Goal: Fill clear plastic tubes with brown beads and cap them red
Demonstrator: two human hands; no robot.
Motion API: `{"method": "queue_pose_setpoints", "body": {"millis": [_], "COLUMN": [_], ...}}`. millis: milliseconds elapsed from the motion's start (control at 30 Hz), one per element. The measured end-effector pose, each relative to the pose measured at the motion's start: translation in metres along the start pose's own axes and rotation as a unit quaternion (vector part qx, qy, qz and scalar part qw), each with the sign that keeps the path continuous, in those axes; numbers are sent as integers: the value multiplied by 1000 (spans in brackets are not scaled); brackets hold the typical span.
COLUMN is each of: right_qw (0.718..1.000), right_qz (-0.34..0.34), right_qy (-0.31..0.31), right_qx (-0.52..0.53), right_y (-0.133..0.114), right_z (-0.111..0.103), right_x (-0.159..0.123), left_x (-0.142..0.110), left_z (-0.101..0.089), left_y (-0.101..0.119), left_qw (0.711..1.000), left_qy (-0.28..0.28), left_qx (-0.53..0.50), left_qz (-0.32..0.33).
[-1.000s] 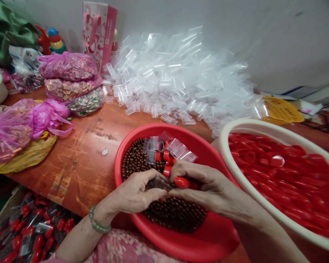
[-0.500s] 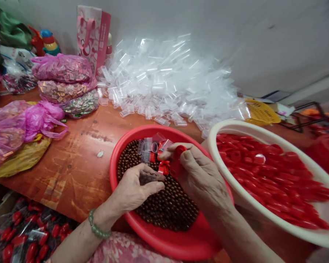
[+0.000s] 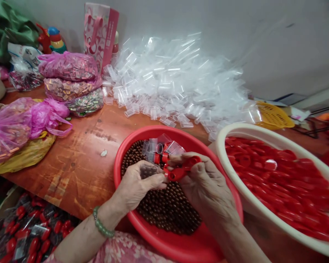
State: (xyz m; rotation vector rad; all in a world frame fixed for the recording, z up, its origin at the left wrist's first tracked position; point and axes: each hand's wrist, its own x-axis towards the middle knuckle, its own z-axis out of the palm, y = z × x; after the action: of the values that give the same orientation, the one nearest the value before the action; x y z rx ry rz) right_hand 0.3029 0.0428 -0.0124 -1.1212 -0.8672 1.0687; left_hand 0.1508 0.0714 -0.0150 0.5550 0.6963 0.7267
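My left hand (image 3: 138,182) is closed around a clear plastic tube (image 3: 149,171) with dark brown balls inside. Red plastic caps (image 3: 182,168) are in the fingers of my right hand (image 3: 205,182), and one end of them meets the tube's mouth or lies right beside it; I cannot tell which. Both hands are above a red basin (image 3: 142,233) of brown balls (image 3: 167,208). Just behind my fingers, several clear tubes (image 3: 153,145) lie on the balls, some with red ends.
A white basin (image 3: 222,146) of red caps (image 3: 276,182) stands to the right. Behind lies a large heap of clear tubes (image 3: 175,80). Pink bags (image 3: 71,67) of small pieces sit at left. Finished-looking capped tubes (image 3: 30,230) fill a container at lower left.
My right hand has turned and brought the red caps down to the left, up to the tube in my left hand. The whole view has shifted slightly.
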Motion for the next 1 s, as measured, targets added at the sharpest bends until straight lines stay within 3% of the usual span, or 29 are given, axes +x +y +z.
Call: {"method": "queue_pose_setpoints", "body": {"millis": [167, 267, 400, 533, 767, 1000], "right_qw": [999, 987, 935, 885, 777, 766], "right_qz": [9, -16, -90, -174, -229, -237], "right_qy": [-27, -27, -75, -141, -217, -237], "right_qx": [-43, -157, -334, -409, -545, -548], "right_y": [-2, -3, -10, -17, -16, -10], "right_z": [5, -2, -11, -12, -9, -3], "right_x": [-4, -6, -6, -3, -3, -2], "left_x": [0, 0, 0, -1, 0, 1], "left_z": [0, -2, -4, -4, -8, -10], "left_y": [0, 1, 3, 3, -2, -7], "left_qw": [999, 1000, 999, 998, 983, 967], "left_qy": [-32, -9, 7, 5, 21, 53], "left_qx": [-7, -8, 18, 48, 163, 233], "left_qz": [-16, 3, 28, 38, 78, 92]}}
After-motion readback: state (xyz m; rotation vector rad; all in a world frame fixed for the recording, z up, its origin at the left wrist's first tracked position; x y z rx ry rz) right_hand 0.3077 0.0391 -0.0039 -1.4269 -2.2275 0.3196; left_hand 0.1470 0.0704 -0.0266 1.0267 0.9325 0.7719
